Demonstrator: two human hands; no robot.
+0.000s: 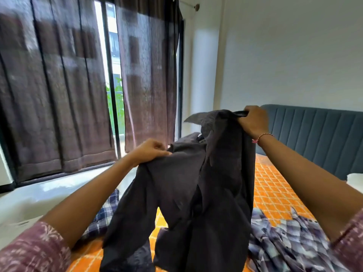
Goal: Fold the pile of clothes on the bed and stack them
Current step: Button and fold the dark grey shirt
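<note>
Orange checked bed (272, 185) below, plaid clothes (290, 240) lying on it. Dark grey shirt (196, 183) held up above the bed, hanging. Left hand (149, 151) pinching its shoulder; right hand (253, 122) gripping the top edge, higher.

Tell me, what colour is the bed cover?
Orange bed cover with a pale lattice pattern, seen in the head view.

dark grey shirt (196, 183) held up, plaid shirts (284, 238) crumpled below
</note>
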